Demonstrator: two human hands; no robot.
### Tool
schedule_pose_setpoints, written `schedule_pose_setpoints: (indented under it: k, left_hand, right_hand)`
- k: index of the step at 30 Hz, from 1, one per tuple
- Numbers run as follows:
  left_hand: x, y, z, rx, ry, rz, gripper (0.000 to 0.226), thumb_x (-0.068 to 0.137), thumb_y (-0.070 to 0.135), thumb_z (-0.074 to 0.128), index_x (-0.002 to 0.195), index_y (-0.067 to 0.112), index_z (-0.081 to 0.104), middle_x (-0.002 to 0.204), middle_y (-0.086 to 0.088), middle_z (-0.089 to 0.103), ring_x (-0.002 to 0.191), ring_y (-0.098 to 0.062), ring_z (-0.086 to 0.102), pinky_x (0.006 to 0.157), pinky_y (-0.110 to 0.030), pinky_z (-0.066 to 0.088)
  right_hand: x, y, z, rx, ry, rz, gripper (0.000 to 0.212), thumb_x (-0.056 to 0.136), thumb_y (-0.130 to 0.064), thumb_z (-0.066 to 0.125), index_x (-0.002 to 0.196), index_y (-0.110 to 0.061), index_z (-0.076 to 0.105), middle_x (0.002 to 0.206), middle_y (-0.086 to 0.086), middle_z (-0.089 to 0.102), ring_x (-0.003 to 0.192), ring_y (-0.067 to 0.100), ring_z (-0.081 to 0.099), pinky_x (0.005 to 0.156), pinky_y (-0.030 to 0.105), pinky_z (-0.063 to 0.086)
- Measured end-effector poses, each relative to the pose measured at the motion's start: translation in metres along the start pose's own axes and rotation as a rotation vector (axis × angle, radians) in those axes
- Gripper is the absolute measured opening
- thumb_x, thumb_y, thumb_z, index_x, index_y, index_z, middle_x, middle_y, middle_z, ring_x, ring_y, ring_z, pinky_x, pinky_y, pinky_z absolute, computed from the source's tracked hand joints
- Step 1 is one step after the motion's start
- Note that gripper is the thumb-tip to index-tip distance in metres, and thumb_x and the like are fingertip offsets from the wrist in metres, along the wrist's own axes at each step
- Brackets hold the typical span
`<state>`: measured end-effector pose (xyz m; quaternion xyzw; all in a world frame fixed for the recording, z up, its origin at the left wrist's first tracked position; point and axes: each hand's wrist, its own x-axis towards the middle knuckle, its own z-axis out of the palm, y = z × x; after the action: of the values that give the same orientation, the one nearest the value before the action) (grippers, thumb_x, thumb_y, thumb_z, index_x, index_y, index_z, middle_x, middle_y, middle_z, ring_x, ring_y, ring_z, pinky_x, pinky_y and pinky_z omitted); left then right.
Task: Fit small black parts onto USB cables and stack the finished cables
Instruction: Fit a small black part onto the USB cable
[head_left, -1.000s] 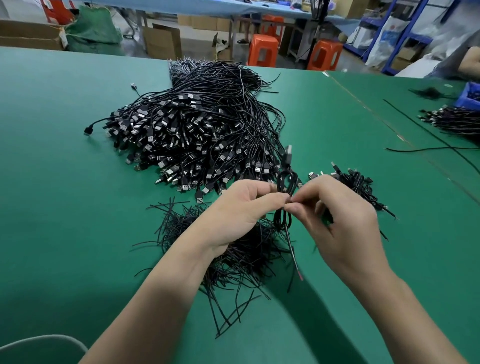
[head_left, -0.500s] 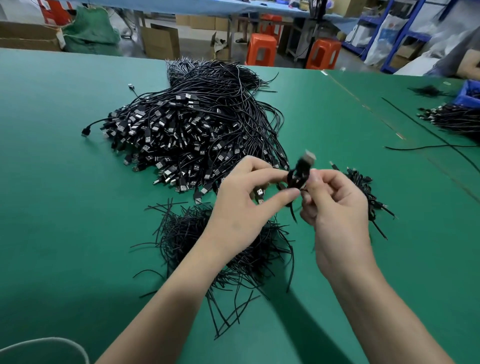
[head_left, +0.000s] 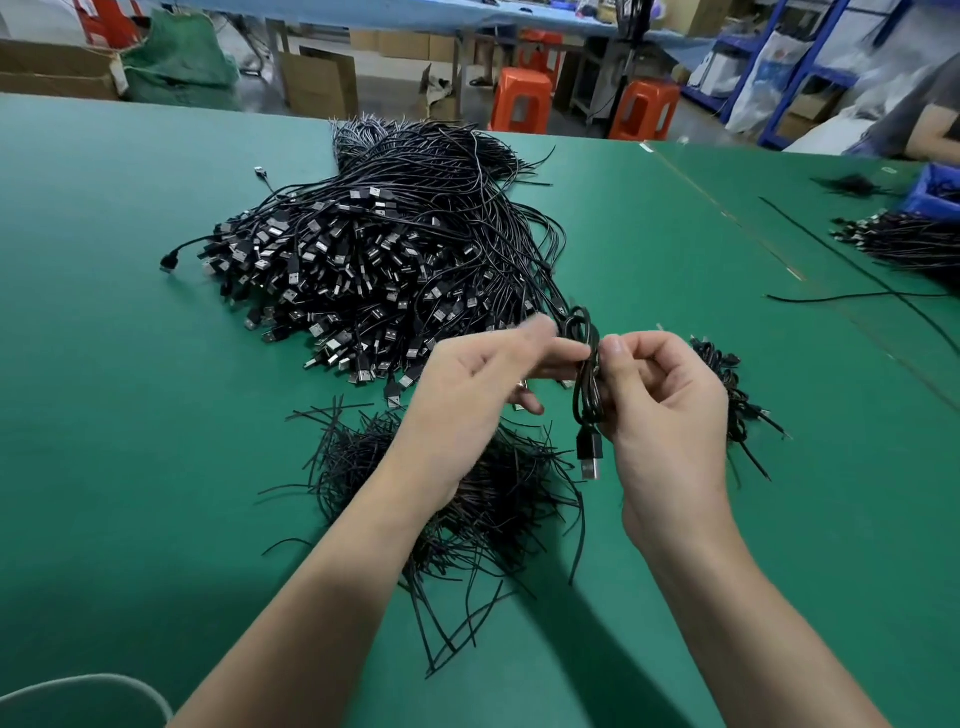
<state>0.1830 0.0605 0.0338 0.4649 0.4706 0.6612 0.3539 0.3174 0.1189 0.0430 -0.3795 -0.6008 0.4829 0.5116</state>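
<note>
Downward view onto a wide green surface (head_left: 130, 415) in a workshop. At centre, held just above the surface, a black USB cable (head_left: 586, 395) wound into a small upright coil, its metal-tipped plug (head_left: 590, 457) hanging at the bottom. Right hand (head_left: 665, 410) clamped on the coil from the right, thumb and curled fingers pinching its middle. Left hand (head_left: 478, 400) at the coil's upper left, fingers reaching to the loop but blurred; impossible to tell whether gripping or only touching. Directly under the left forearm, a loose pile of thin black strands (head_left: 467, 493) spread on the surface. Beyond both hands, a large heap of uncoiled USB cables (head_left: 374, 260), plugs fanned toward the left and front, wire tails trailing toward the far edge. Just beside the right hand, on its far right side, a small stack of bundled cables (head_left: 727, 384) lying on the surface. Well apart at the far right, a second heap of cables (head_left: 904, 239) next to a blue bin (head_left: 935, 192), with a single loose wire (head_left: 857, 296) running across the green in front. Past the far edge, orange stools (head_left: 521, 98) and cardboard boxes (head_left: 52, 67) on the floor.
</note>
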Motion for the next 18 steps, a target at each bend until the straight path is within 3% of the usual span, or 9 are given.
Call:
schedule_pose_setpoints:
  k: [2,5,7,9,11,13,16,18]
  left_hand:
    - [0.0012,-0.0008,-0.0007,0.057,0.007,0.037,0.004,0.092,0.022,0.076,0.092,0.025,0.078,0.087,0.009,0.075,0.079,-0.003,0.066,0.070,-0.019,0.053]
    - [0.0029,-0.0029,-0.0035,0.009,0.000,0.027,0.031,0.080,0.014,0.084,0.098,0.027,0.063,0.089,0.006,0.074,0.084,-0.009,0.067,0.079,-0.028,0.055]
    - [0.0025,0.0002,-0.0048,0.013,-0.025,0.041,0.044,0.080,0.009,0.084,0.112,0.024,0.058,0.094,0.003,0.076,0.085,-0.010,0.069,0.076,-0.028,0.052]
    - [0.0016,0.0016,-0.0042,0.138,-0.025,0.104,0.047,0.082,0.008,0.083,0.122,0.023,0.061,0.098,0.008,0.076,0.088,-0.005,0.068,0.071,-0.022,0.047]
    - [0.0010,0.0007,-0.0038,0.334,0.002,0.223,0.040,0.083,0.011,0.082,0.116,0.029,0.069,0.100,0.020,0.074,0.092,0.002,0.066,0.072,-0.014,0.043]
    - [0.0009,-0.0009,-0.0039,0.499,0.024,0.355,0.033,0.085,0.012,0.082,0.112,0.030,0.074,0.100,0.017,0.072,0.097,0.001,0.062,0.078,-0.010,0.040]
    - [0.0003,-0.0048,-0.0034,0.635,0.021,0.402,0.023,0.090,0.018,0.078,0.113,0.022,0.079,0.090,0.004,0.069,0.085,-0.014,0.063,0.075,-0.024,0.047]
    - [-0.0026,-0.0054,-0.0018,0.584,-0.024,0.343,0.022,0.095,0.014,0.071,0.115,0.020,0.079,0.083,0.006,0.073,0.076,-0.014,0.069,0.069,-0.028,0.053]
  right_hand:
    - [-0.0015,0.0025,0.0010,-0.025,0.008,-0.010,0.018,0.094,-0.035,0.064,0.080,-0.024,0.063,0.067,0.004,0.051,0.062,0.021,0.041,0.060,0.040,0.035]
    - [-0.0030,0.0028,0.0001,-0.104,-0.002,-0.066,0.018,0.094,-0.037,0.063,0.081,-0.025,0.062,0.064,-0.002,0.053,0.059,0.016,0.042,0.056,0.035,0.035]
    - [-0.0025,0.0014,-0.0007,-0.100,-0.013,-0.062,0.019,0.096,-0.035,0.062,0.080,-0.024,0.062,0.063,-0.003,0.053,0.058,0.014,0.042,0.054,0.034,0.034]
    - [-0.0010,-0.0001,-0.0010,-0.061,-0.017,-0.025,0.020,0.098,-0.030,0.062,0.079,-0.022,0.062,0.060,-0.006,0.053,0.056,0.013,0.041,0.054,0.032,0.034]
    - [0.0007,-0.0016,-0.0004,-0.023,-0.022,0.023,0.020,0.100,-0.024,0.062,0.081,-0.019,0.063,0.057,-0.008,0.052,0.053,0.011,0.039,0.053,0.029,0.033]
    - [0.0019,-0.0025,0.0004,0.029,-0.021,0.082,0.020,0.102,-0.018,0.061,0.083,-0.013,0.062,0.055,-0.008,0.050,0.050,0.009,0.037,0.049,0.023,0.032]
    - [0.0031,-0.0035,0.0008,0.138,-0.009,0.167,0.020,0.102,-0.010,0.058,0.082,-0.013,0.060,0.053,-0.008,0.048,0.046,0.005,0.036,0.044,0.016,0.031]
    - [0.0034,-0.0028,0.0006,0.155,-0.001,0.188,0.021,0.101,-0.010,0.059,0.081,-0.015,0.061,0.053,-0.010,0.048,0.046,0.004,0.037,0.045,0.016,0.032]
